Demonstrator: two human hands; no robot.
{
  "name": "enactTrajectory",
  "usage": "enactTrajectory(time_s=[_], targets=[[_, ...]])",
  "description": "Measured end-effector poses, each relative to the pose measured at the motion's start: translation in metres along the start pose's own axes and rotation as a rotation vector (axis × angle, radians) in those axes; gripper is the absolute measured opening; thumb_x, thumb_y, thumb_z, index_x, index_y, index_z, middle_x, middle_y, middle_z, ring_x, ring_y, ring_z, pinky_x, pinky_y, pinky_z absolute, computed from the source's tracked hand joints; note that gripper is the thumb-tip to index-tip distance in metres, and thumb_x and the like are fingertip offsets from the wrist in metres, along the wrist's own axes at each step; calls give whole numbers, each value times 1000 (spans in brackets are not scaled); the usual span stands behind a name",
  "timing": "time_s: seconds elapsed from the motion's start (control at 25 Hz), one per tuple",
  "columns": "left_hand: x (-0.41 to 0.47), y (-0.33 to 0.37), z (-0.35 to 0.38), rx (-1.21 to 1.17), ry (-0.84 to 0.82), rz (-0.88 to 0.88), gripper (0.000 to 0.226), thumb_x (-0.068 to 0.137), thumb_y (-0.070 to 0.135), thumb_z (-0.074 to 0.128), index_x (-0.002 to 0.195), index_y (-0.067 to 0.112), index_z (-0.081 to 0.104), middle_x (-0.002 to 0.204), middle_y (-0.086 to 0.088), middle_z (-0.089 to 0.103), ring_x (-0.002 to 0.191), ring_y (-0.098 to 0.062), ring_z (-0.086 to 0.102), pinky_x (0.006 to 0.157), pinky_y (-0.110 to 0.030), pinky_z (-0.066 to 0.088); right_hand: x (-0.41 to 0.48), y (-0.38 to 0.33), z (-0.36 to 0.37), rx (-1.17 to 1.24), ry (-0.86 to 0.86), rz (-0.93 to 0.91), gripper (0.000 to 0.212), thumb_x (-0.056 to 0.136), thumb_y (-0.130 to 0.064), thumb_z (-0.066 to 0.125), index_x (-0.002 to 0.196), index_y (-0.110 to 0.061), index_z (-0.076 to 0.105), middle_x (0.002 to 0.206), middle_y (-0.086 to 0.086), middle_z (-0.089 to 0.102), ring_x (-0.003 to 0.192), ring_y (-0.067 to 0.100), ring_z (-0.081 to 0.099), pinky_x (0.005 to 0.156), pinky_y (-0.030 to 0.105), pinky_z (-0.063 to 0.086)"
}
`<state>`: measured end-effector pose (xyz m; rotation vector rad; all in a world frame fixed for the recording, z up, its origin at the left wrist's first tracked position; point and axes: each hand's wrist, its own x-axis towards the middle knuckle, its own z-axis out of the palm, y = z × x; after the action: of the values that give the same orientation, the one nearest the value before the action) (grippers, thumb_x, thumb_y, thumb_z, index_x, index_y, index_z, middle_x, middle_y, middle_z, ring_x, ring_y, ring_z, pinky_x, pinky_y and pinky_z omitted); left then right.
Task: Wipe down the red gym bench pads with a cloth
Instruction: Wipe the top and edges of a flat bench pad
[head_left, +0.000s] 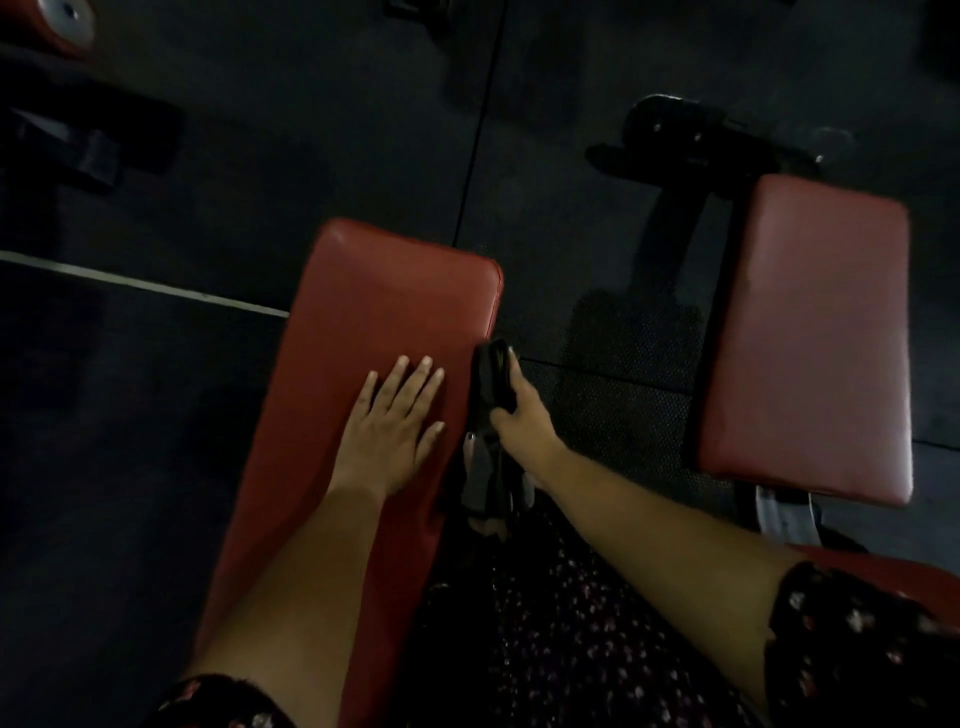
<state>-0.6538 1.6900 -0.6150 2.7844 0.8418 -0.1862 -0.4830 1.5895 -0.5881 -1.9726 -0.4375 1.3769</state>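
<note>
The near bench pad (374, 312) is red vinyl or leather-look stuff, smooth with a soft sheen and a stitched seam along its right edge. The second pad (810, 322) looks the same but duller, kinda scuffed. The cloth (491, 382) is dark matt fabric. The floor mat (623, 338) is black rubber, finely dimpled. The bench frame (670, 124) looks like black painted metal, slightly glossy.

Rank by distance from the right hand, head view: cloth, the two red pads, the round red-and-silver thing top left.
1. The cloth, gripped in the right hand itself.
2. The left red pad, right beside it, under the left hand.
3. The right red pad, off to the right.
4. The round red-and-silver thing, far top-left corner.
</note>
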Motion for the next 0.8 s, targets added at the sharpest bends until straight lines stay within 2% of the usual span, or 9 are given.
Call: enactTrajectory(time_s=[0.12, 0.2, 0.28, 0.36, 0.52, 0.6, 0.68, 0.8], targets=[[-20, -2, 0, 40, -7, 61, 60, 98, 46, 26, 153, 23, 24, 161, 2, 19, 146, -25, 23, 117, -52, 18, 43, -23, -14, -51, 140, -1, 83, 89, -4, 45, 153, -40, 7, 144, 5, 45, 123, 23, 51, 100, 29, 44], [-31, -2, 0, 54, -3, 60, 60, 97, 46, 28, 152, 22, 29, 160, 1, 18, 145, -26, 25, 116, -56, 22, 52, -20, -15, -90, 142, -18, 84, 89, -4, 45, 153, -40, 4, 143, 6, 46, 117, 24, 55, 88, 25, 45], [-42, 0, 1, 39, -10, 35, 60, 97, 45, 30, 152, 22, 31, 158, -1, 24, 143, -27, 27, 115, -57, 23, 33, 3, 2, -40, 101, -20, 87, 87, -8, 47, 151, -47, 2, 144, 4, 44, 114, 22, 56, 85, 25, 48], [-50, 6, 0, 22, -43, 1, 59, 98, 45, 30, 153, 23, 29, 157, -2, 30, 145, -26, 26, 116, -55, 22, -1, 40, 33, 36, 90, -4, 89, 82, -12, 47, 148, -53, 4, 142, 4, 46, 113, 22, 57, 87, 28, 51], [-70, 15, -2, 39, -120, -6, 63, 99, 43, 37, 155, 22, 19, 163, 2, 14, 149, -22, 16, 119, -50, 16, -74, 97, 89, -11, 57, -25, 92, 75, -23, 47, 145, -59, 1, 136, -5, 45, 123, 20, 47, 104, 46, 44], [-86, 15, 2, 50, -130, 8, 62, 100, 42, 37, 155, 23, 17, 163, 2, 14, 149, -22, 15, 119, -49, 16, -75, 89, 84, -35, 112, -66, 89, 81, -17, 49, 149, -51, 3, 139, -3, 42, 125, 19, 45, 107, 40, 41], [-106, 17, 9, 57, -99, -1, 59, 100, 43, 31, 154, 23, 21, 162, 1, 19, 148, -23, 20, 118, -50, 20, -49, 73, 62, -104, 147, -68, 86, 89, -6, 48, 152, -43, 3, 147, 5, 36, 126, 21, 45, 101, 30, 42], [-142, 21, 21, 79, -49, -1, 60, 98, 44, 24, 153, 21, 26, 162, 1, 16, 145, -24, 25, 116, -52, 27, -33, 53, 51, -115, 177, -111, 85, 90, -4, 45, 152, -43, 1, 148, 5, 36, 122, 21, 50, 97, 31, 47]])
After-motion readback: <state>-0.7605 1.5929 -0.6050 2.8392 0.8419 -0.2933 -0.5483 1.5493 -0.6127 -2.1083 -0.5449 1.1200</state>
